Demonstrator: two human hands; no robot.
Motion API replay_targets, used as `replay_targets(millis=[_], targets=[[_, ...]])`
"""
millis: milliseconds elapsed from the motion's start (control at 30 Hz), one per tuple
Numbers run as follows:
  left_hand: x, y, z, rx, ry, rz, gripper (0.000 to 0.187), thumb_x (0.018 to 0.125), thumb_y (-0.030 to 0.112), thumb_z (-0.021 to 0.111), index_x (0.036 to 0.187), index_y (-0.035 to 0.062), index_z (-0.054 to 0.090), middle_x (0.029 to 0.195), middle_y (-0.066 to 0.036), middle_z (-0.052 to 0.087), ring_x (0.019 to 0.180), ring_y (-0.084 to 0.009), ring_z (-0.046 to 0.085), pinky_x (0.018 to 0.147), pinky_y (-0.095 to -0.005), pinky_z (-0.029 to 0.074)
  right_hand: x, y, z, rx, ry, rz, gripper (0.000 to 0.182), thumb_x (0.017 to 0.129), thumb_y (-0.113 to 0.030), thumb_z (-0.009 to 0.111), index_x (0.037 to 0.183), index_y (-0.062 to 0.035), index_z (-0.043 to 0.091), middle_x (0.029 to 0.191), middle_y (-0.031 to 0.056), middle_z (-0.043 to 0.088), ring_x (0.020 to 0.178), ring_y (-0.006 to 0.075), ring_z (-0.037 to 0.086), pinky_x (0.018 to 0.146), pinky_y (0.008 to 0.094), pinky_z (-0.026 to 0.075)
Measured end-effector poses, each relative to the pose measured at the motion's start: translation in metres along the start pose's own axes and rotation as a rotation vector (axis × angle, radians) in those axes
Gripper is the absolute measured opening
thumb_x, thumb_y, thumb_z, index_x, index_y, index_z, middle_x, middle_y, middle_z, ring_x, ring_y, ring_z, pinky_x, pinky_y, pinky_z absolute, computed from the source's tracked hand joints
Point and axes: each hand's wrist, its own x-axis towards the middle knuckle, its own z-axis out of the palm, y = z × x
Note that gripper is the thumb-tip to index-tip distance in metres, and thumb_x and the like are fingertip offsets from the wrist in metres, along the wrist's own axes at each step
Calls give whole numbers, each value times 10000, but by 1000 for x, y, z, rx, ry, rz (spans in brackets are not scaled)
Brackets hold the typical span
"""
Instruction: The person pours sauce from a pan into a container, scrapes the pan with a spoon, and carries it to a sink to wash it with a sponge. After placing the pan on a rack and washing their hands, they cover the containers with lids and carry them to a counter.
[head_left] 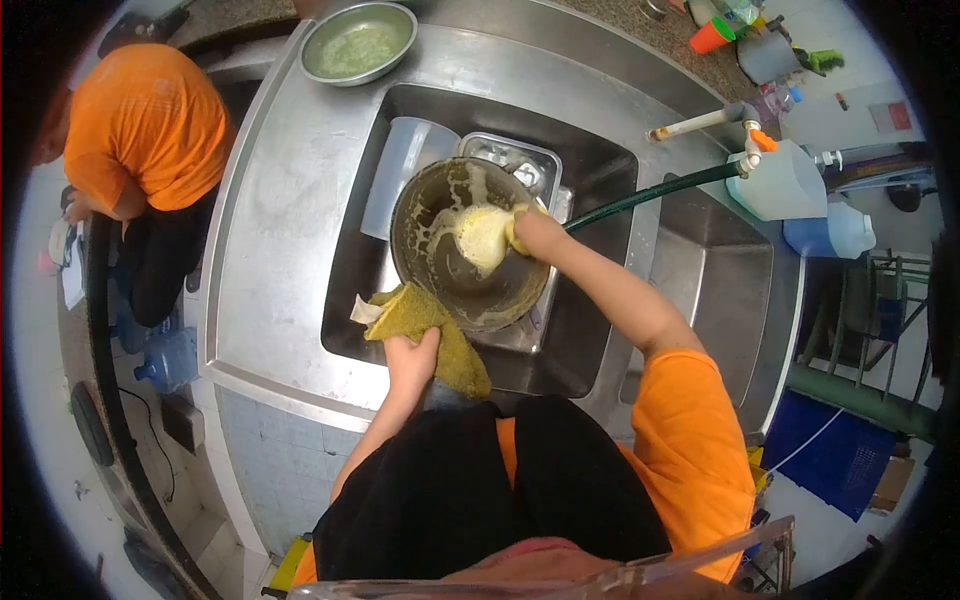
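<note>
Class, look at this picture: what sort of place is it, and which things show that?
Probably a commercial kitchen's washing-up area: a deep stainless steel sink, a hose from the tap, and a soapy pot.

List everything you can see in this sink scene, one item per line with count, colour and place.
pot: one, dark, soapy inside, tilted in the sink
sponge: one, yellow, foamy, inside the pot
cloth: one, olive yellow, at the pot's near rim
tray: one, metal, behind the pot
jug: one, clear plastic, left in the sink
bowl: one, metal, on the counter, far left
hose: one, dark green, from the tap
co-worker: one, orange shirt, far left
left hand: grips the cloth
right hand: presses the sponge
</note>
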Motion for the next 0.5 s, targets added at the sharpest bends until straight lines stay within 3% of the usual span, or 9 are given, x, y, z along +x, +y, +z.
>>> replay_targets(millis=[33, 67, 133, 233, 267, 333, 400, 467, 500], targets=[[0, 2, 0, 0, -1, -2, 259, 687, 38, 555, 926, -63, 564, 881, -157, 617, 843, -247, 600, 744, -326, 450, -2, -1, -9, -42, 193, 21, 125, 677, -73, 541, 699, 6, 635, 753, 169, 617, 726, 318, 611, 664, 387, 482], [0, 4, -2, 11, 15, -12, 260, 688, 36, 553, 929, -62, 562, 880, -157, 616, 842, -246, 598, 747, -327, 449, -7, -5, -3, -40, 193, 23, 125, 677, -73, 541, 699, 6, 635, 753, 169, 617, 726, 318, 611, 664, 387, 482], [5, 8, -6, 27, 27, -16, 261, 689, 35, 551, 931, -62, 561, 880, -156, 615, 840, -245, 597, 749, -327, 449, -21, -26, 13, 91, -136, 67, 126, 679, -54, 531, 714, 18, 628, 758, 183, 610, 730, 328, 606, 660, 392, 486], [9, 5, -9, 6, 88, 35, 261, 690, 36, 551, 931, -64, 560, 880, -155, 615, 835, -244, 596, 750, -327, 448, -55, -47, 2, 291, -141, -178, 126, 689, -44, 522, 723, 36, 614, 778, 199, 596, 735, 343, 595, 683, 386, 489], [9, 2, -11, 4, 54, -17, 263, 690, 35, 551, 934, -64, 559, 880, -154, 614, 835, -244, 596, 751, -328, 448, -58, -45, -4, 293, -151, -180, 126, 689, -44, 522, 723, 36, 614, 778, 199, 596, 735, 343, 595, 683, 386, 489], [6, -1, -11, -2, 18, -66, 265, 690, 34, 550, 936, -64, 557, 881, -153, 614, 835, -245, 596, 752, -330, 448, -58, -29, -15, 127, -81, 35, 110, 673, -39, 539, 700, 37, 613, 761, 206, 589, 727, 342, 593, 678, 385, 482], [6, 1, -8, -23, 52, 3, 261, 690, 37, 549, 930, -65, 560, 874, -154, 616, 830, -245, 597, 747, -330, 449, -55, -18, -8, 19, 39, -11, 108, 666, -39, 545, 714, 23, 619, 755, 199, 584, 741, 340, 589, 695, 389, 475], [7, 5, -9, -29, 50, 12, 260, 691, 41, 549, 928, -65, 562, 870, -155, 616, 827, -247, 598, 745, -331, 450, -54, -35, 2, 176, -113, -48, 106, 664, -46, 555, 726, 10, 620, 767, 180, 587, 766, 327, 590, 711, 390, 471], [7, 7, -9, -31, 45, 14, 259, 692, 45, 549, 926, -64, 564, 866, -155, 617, 825, -250, 598, 742, -331, 450, -53, -44, 31, 338, 23, -161, 98, 654, -67, 574, 706, -1, 624, 765, 178, 588, 775, 321, 589, 714, 387, 467]])
